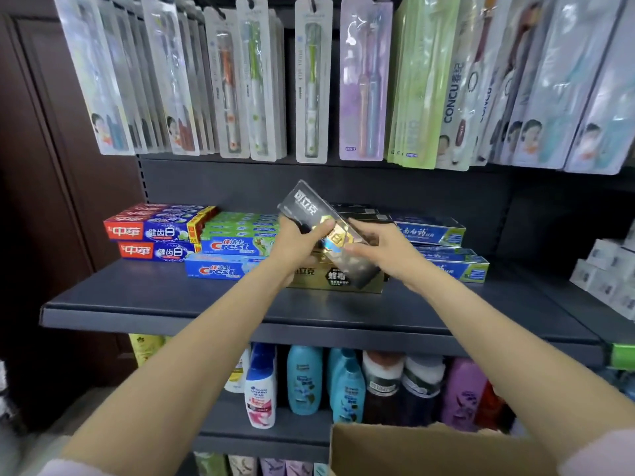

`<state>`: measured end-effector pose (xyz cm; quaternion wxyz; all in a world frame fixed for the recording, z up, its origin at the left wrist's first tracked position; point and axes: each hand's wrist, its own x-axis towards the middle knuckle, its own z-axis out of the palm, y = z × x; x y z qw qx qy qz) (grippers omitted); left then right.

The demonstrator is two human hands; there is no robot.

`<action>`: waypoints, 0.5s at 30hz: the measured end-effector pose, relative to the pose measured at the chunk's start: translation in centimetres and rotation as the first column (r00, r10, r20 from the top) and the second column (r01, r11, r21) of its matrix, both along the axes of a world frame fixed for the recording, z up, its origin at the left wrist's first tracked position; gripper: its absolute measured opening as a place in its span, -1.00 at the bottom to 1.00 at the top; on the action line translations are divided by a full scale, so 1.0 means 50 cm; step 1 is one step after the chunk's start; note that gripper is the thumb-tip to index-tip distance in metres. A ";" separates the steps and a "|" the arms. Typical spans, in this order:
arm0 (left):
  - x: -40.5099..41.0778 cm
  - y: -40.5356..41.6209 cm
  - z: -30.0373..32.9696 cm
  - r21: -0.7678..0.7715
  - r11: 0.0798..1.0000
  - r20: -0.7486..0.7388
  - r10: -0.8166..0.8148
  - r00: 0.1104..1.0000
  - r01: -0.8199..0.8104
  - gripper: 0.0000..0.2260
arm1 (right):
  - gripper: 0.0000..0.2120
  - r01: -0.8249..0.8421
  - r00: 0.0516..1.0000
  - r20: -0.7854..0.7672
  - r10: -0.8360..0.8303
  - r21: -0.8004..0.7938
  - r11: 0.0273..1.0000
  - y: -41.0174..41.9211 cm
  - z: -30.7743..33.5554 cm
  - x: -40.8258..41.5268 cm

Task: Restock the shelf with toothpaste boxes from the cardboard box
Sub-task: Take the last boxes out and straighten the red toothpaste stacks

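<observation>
A black and gold toothpaste box (311, 209) is held tilted above the dark shelf (206, 304), its far end pointing up and left. My left hand (297, 243) grips its left side with the thumb across the front. My right hand (381, 250) grips its lower right end. Under the hands a matching black and gold box (338, 278) lies flat on the shelf. The open cardboard box (429, 451) sits at the bottom right; what is inside it is hidden.
Red toothpaste boxes (151, 231) and blue and green Crest boxes (237, 245) are stacked at the left, blue-green boxes (443, 249) at the right. Packaged toothbrushes (309, 80) hang above. Shampoo bottles (304, 379) fill the lower shelf. White boxes (611, 269) stand at far right.
</observation>
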<state>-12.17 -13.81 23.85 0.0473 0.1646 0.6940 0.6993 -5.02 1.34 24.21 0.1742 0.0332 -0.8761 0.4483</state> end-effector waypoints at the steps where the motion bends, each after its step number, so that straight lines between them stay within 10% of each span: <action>1: -0.012 -0.006 -0.001 -0.040 0.995 -0.050 0.089 0.995 -0.091 -0.10 | -0.46 0.068 0.998 -0.023 -0.066 0.138 0.988 0.011 0.010 -0.008; 6: -0.046 -0.023 -0.003 -0.306 0.895 -0.431 0.174 0.886 -0.325 -0.11 | -0.46 0.221 0.974 -0.106 -0.199 0.626 0.748 0.035 0.032 -0.050; 15: -0.083 -0.012 -0.036 -0.605 0.686 -0.573 -0.021 0.819 -0.406 -0.55 | -0.54 0.362 0.931 -0.214 -0.296 0.647 0.671 0.031 -0.040 -0.065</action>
